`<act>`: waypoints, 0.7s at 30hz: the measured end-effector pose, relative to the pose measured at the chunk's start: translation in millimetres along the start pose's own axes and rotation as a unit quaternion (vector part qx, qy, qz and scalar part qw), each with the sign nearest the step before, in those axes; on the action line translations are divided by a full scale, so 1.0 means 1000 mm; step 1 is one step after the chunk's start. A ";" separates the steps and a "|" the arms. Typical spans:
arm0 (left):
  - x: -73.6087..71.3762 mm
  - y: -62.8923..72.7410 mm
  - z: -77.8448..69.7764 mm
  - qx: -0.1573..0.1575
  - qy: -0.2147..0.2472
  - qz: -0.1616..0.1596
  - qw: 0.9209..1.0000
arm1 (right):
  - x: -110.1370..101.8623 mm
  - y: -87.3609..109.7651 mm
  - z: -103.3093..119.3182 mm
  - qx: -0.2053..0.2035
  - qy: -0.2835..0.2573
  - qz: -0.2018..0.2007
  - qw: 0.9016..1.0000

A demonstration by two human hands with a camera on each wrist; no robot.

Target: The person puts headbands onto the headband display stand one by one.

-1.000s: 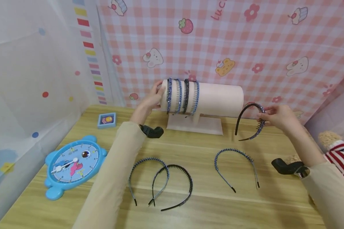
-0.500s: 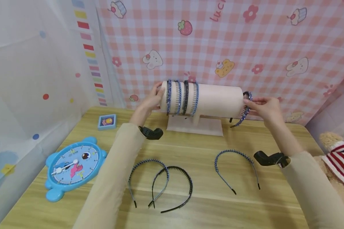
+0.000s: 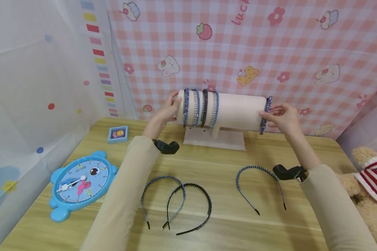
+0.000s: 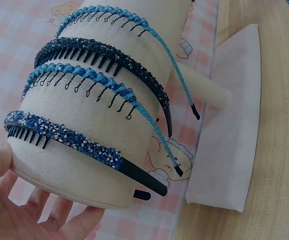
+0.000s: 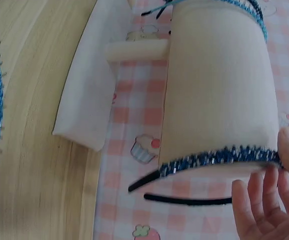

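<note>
A pale cylindrical headband stand (image 3: pixel 240 109) stands at the back of the table on a flat base (image 3: pixel 229 141). My left hand (image 3: pixel 164 111) grips its left end, thumb on the side and fingers curled at the end face. Beside that hand hang several toothed headbands, among them a blue jewelled headband (image 4: pixel 64 137), a braided blue headband (image 4: pixel 87 75) and a black sparkly headband (image 4: pixel 99 55). At the cylinder's right end, my right hand (image 3: pixel 284 118) pinches another blue jewelled headband (image 5: pixel 214 158) between thumb and fingers. It lies across the rim, with one dark tip (image 5: pixel 154 196) jutting past the end.
On the table lie a blue headband (image 3: pixel 164 176) overlapping a black headband (image 3: pixel 209 205), and another blue headband (image 3: pixel 254 167) further right. A blue toy clock (image 3: pixel 81 195) and a small blue frame (image 3: pixel 117 139) sit left. A plush bear (image 3: pixel 369 216) is at the right edge.
My right hand has brought the jewelled headband leftward and up, from apart from the stand onto the cylinder's right end. My left hand keeps its grip on the other end.
</note>
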State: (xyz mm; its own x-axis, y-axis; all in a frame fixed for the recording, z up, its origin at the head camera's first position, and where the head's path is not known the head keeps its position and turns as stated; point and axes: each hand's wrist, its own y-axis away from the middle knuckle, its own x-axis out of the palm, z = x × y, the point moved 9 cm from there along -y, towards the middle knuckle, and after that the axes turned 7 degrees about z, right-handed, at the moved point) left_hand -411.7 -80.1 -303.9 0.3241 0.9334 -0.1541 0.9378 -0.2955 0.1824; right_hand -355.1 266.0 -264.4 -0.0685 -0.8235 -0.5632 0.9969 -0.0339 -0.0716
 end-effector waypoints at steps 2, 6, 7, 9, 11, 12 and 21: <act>0.000 -0.001 0.000 0.001 0.002 0.000 1.000 | 0.000 -0.001 -0.001 -0.005 0.010 0.008 1.000; 0.000 -0.001 0.001 0.003 0.004 -0.002 1.000 | 0.001 -0.004 -0.002 -0.019 0.038 0.026 0.999; 0.000 -0.001 0.001 0.002 0.004 -0.002 1.000 | 0.001 -0.004 -0.003 -0.027 0.044 0.032 0.998; 0.000 -0.001 0.001 0.001 0.004 -0.004 1.000 | 0.002 -0.004 -0.003 -0.042 0.049 0.044 0.997; 0.000 0.000 0.001 -0.001 0.003 -0.004 1.000 | 0.003 -0.004 -0.002 -0.057 0.052 0.054 0.996; 0.001 0.000 0.001 -0.001 0.004 -0.004 1.000 | 0.002 -0.004 -0.002 -0.062 0.055 0.058 0.995; 0.002 0.001 0.000 -0.003 0.007 -0.005 1.000 | 0.005 -0.006 0.000 -0.061 0.066 0.092 0.992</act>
State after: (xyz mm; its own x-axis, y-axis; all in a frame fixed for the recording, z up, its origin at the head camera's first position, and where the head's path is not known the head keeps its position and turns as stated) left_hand -409.9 -79.0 -303.9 0.3125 0.9391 -0.1432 0.9404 -0.2844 0.1866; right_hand -361.4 262.2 -266.2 0.1016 -0.7271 -0.6790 0.9811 0.1862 -0.0526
